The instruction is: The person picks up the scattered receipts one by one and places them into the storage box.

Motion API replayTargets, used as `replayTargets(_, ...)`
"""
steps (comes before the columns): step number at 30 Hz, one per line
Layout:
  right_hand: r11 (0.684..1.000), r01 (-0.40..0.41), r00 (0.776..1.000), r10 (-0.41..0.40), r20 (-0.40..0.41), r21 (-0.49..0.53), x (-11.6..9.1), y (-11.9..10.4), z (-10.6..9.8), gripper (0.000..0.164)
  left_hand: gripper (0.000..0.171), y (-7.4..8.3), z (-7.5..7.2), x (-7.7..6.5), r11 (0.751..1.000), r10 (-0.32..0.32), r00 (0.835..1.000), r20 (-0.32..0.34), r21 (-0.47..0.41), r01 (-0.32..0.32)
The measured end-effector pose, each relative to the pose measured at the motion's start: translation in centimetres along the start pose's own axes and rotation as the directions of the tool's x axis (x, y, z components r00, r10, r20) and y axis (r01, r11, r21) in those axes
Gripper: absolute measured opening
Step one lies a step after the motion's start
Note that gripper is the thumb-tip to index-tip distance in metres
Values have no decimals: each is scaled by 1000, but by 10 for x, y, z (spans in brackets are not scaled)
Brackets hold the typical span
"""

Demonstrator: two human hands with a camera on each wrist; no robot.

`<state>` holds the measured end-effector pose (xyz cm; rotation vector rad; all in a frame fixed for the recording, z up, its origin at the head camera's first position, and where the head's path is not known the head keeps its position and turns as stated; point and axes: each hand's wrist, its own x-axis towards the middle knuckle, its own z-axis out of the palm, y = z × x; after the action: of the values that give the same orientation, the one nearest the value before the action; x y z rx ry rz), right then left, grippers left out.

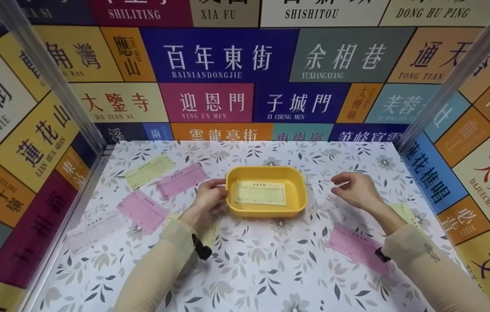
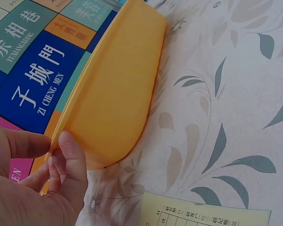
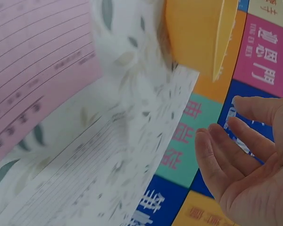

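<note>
A yellow plastic basin [image 1: 266, 212] stands on the patterned table, with a pale yellow printed slip [image 1: 260, 193] lying flat inside. At the basin's left end, my left hand [image 1: 208, 197] pinches the rim between thumb and fingers; the left wrist view shows this hand [image 2: 47, 174] on the rim of the basin [image 2: 118, 84]. Apart from the basin, to its right, my right hand [image 1: 355, 190] hovers with loosely bent fingers. Nothing is held in that hand [image 3: 250, 160], as the right wrist view shows.
Left lie a yellow-green slip [image 1: 149, 171], pink slips [image 1: 182, 180] and a white slip [image 1: 97, 234]; another yellow slip [image 1: 209, 233] is partly under the left wrist. Right lie a pink slip [image 1: 357, 249] and a yellow slip [image 1: 405, 214]. Panels with printed signs [image 1: 219, 56] enclose the table.
</note>
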<state>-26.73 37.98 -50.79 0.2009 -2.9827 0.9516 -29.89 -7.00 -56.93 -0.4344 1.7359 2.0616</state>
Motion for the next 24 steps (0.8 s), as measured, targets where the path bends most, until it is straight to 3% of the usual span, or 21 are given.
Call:
replayTargets(10,993,-117,993,118,-17,3,-34,56,-29,38,63,-2,0,1,1000,31,1000,-1,4,-31)
replayTargets(17,968,-247,969,248,-16,28,-55,99,-59,47,62,-3,1,4,1000,17,1000,-10,-3,-17)
replayTargets(24,942,-335,941,336,-49,28,-83,129,-71,49,66,-3,0,3,1000,14,1000,-1,-6,-14)
